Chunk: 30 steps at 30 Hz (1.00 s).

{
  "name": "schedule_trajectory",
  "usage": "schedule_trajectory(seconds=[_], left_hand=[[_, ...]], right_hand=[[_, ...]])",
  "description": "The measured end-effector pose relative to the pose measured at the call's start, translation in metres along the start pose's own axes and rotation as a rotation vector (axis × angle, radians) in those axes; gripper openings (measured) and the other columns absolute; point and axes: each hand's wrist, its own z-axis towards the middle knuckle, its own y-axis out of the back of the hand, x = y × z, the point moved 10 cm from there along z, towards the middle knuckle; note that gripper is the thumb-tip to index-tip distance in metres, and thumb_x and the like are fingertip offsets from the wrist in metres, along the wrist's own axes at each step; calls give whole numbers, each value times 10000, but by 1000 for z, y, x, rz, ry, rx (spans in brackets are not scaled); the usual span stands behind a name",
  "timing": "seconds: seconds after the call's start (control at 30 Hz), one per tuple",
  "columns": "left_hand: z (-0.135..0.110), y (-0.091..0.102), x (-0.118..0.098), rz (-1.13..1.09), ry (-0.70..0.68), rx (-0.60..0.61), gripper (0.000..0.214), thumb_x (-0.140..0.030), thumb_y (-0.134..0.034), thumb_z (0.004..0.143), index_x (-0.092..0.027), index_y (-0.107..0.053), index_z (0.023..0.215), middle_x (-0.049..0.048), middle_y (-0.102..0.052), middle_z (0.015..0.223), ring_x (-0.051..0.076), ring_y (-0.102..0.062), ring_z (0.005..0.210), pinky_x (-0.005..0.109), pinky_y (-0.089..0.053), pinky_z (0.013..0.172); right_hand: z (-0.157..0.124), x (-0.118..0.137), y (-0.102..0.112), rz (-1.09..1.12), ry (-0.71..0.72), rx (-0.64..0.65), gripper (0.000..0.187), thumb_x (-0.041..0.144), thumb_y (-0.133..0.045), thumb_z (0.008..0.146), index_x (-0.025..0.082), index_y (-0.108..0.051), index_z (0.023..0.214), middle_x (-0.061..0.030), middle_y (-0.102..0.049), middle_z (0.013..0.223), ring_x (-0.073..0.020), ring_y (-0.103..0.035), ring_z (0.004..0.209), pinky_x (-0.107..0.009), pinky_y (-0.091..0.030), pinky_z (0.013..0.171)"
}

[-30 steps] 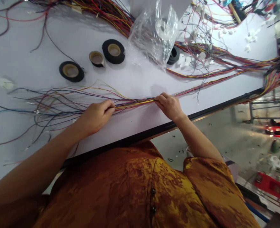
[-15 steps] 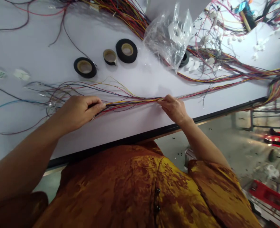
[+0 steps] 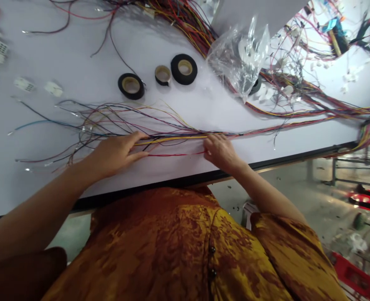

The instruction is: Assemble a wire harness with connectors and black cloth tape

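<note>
"Along the near edge of a white table (image 3: 84, 62), a bundle (image 3: 175, 137) of coloured wires runs from side to side. I'm watching from afar, through the head camera."

"How are the hands?"

"The left hand (image 3: 116, 152) is wide, thumb and forefinger parted, lying over the bundle. The right hand (image 3: 220, 150) is narrow, fingers curled at a red wire (image 3: 172, 155). I judge that wire pinched, though the fingertips are hidden from me."

"What looks done?"

"Between the hands, most strands lie together, fairly straight. Right of them, the bundle carries on as a slim line."

"And what remains?"

"The red wire stands apart, nearer the table's edge. Beyond the left hand, loose ends (image 3: 87, 128) fan out and cross. I see no tape around the stretch between the hands; three tape rolls (image 3: 174, 69) rest on its far side, untouched. White connectors (image 3: 53, 88) lie near the ends. I'd call the gathering partway along, the ends least tidy."
</note>
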Motion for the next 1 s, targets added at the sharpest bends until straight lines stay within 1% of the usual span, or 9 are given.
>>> schedule_trajectory(seconds=[0.1,0.17,0.27,0.33,0.5,0.63,0.7,0.83,1.0], left_hand=[[-5,-6,0,88,-22,-56,498,-452,-474,972,-219,-477,1412,87,-642,1347,264,-646,1069,288,-407,736],[-11,-11,5,132,19,-44,472,-450,-470,973,-205,-506,1375,99,-624,1378,289,-645,1082,293,-394,686],[-22,-15,17,161,102,-9,432,-401,-445,974,-177,-516,1337,132,-673,1282,319,-663,1014,308,-367,635],[-29,-12,27,162,170,-26,424,-347,-406,976,-155,-501,1343,149,-684,1240,329,-666,983,324,-375,632],[-47,1,45,176,332,-110,525,-325,-288,990,-193,-375,1490,171,-570,1403,346,-670,992,406,-465,721],[-63,4,38,166,337,-145,639,-417,-290,980,-258,-171,1587,164,-316,1623,419,-616,1143,544,-510,778],[-71,0,30,211,271,-137,632,-455,-293,974,-240,-239,1566,157,-217,1663,438,-556,1235,580,-513,821],[-85,-9,9,259,49,-69,570,-514,-276,961,-191,-515,1364,184,-401,1572,421,-564,1231,552,-484,954],[-63,28,-49,83,-207,-279,439,-478,-361,990,-199,-586,1244,139,-638,1341,327,-592,1226,464,-435,1053]], right_hand=[[-5,55,6,232,184,-2,99,197,-503,906,194,-592,863,-71,-652,841,-186,-553,748,-318,-387,688],[-12,62,29,444,208,-133,153,250,-469,939,220,-562,822,-37,-616,772,-156,-518,664,-301,-372,618],[-29,-6,66,704,-115,-534,201,320,-415,970,237,-550,846,-20,-528,711,-148,-488,616,-300,-387,589],[-42,-61,65,822,-341,-687,218,364,-394,984,245,-566,924,-2,-471,686,-139,-462,574,-297,-388,562],[-44,-120,12,939,-496,-534,156,337,-553,892,208,-638,912,32,-489,631,-108,-431,532,-262,-374,522],[-61,-123,5,691,-498,-572,161,250,-595,850,179,-727,907,-29,-622,815,-115,-506,640,-291,-446,636],[-61,-116,2,647,-454,-524,162,241,-614,842,187,-743,925,-40,-634,874,-116,-522,662,-300,-461,664],[-57,-110,0,648,-386,-424,143,235,-621,850,206,-741,924,-33,-624,873,-125,-532,680,-303,-451,664],[-46,-102,-1,657,-302,-351,44,213,-643,828,194,-682,829,-22,-587,856,-129,-529,697,-297,-439,671]])
